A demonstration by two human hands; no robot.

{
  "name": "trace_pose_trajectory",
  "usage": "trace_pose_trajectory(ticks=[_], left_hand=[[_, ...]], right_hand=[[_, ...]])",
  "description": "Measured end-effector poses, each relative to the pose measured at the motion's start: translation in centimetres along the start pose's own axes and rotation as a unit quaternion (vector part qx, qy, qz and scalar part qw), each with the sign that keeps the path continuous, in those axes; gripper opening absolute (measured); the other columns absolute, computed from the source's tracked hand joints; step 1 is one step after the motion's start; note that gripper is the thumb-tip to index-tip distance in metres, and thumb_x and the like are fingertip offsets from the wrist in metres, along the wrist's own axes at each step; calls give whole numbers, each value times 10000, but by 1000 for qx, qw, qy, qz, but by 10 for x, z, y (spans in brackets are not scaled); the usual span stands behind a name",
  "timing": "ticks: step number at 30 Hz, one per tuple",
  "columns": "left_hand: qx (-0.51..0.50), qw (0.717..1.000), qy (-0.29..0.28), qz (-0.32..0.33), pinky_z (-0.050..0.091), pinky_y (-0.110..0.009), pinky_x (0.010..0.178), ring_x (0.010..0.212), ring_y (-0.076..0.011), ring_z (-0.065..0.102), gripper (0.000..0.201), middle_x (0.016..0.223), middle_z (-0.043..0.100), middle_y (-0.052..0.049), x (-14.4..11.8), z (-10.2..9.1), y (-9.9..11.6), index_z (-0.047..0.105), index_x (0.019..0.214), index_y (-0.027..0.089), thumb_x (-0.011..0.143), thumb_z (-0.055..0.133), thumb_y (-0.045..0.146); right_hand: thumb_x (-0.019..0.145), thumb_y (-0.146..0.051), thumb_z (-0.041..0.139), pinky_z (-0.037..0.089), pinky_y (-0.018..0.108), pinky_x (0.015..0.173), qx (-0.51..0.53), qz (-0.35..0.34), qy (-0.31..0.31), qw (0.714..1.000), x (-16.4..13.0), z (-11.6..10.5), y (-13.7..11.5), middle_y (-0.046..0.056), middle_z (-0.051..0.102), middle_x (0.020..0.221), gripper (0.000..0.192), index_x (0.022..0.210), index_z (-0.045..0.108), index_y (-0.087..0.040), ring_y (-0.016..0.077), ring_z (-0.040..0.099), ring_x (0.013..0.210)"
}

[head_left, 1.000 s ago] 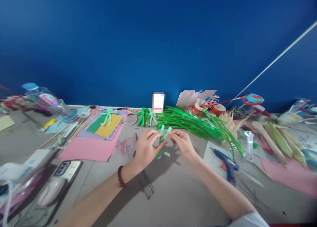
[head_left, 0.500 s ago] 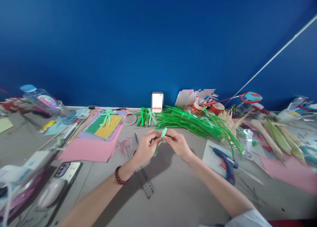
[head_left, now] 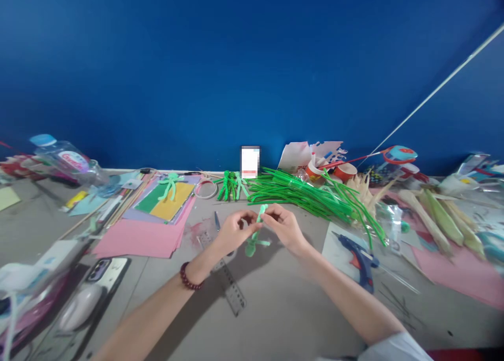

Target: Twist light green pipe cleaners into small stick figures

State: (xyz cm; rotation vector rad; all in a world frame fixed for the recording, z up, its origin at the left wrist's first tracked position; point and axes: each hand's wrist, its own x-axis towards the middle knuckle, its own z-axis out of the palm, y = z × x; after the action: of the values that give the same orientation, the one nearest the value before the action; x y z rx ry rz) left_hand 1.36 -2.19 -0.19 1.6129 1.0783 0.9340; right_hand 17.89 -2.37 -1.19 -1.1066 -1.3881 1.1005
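Observation:
Between my two hands hangs a light green pipe-cleaner figure, its rounded end pointing down and its other end sticking up above my fingertips. My left hand pinches it from the left, fingers closed. From the right, my right hand pinches it near the upper end with thumb and fingers. Below my left hand a clear ruler lies on the grey table. Finished-looking green pipe-cleaner figures stand at the back, and a pale green one lies on coloured sheets.
Behind my hands lies a bundle of green pipe cleaners. To the right are a blue glue gun and corn husks. On the left are pink paper, a phone, a mouse and a bottle.
The figure's rounded end and a side limb now show below my fingers, where they were mostly hidden before. My hands have shifted only slightly.

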Motion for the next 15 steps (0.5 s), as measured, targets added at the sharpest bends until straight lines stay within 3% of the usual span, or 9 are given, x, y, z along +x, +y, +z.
trace_pose_trajectory(ticks=[3,6,11,15], left_hand=[[121,989,62,64,417,-245,687,712,-136,558,172,733,629,-2,-3,4,-1,604,716,169,752,658,328],[160,981,81,77,425,-249,695,719,-137,575,133,756,654,-6,-7,7,-1,618,731,177,795,614,293],[159,981,84,78,412,-227,632,685,-122,557,130,779,667,-9,-9,10,1,637,781,176,833,541,246],[72,996,43,37,358,-205,507,596,-105,486,215,748,636,-14,-5,8,0,648,828,157,847,513,324]], right_hand=[[754,-399,625,369,233,564,-16,19,43,999,-3,5,2,-10,521,652,252,679,576,-164,109,461,602],[746,-392,630,377,237,571,-21,33,55,998,-7,8,1,1,546,662,245,687,596,-157,113,471,610],[753,-428,630,349,220,471,-4,75,34,997,-9,9,2,-8,532,602,289,812,657,-147,91,424,505],[769,-440,616,362,224,476,-3,48,-9,999,-5,4,0,3,537,613,320,865,687,-144,96,435,517]])
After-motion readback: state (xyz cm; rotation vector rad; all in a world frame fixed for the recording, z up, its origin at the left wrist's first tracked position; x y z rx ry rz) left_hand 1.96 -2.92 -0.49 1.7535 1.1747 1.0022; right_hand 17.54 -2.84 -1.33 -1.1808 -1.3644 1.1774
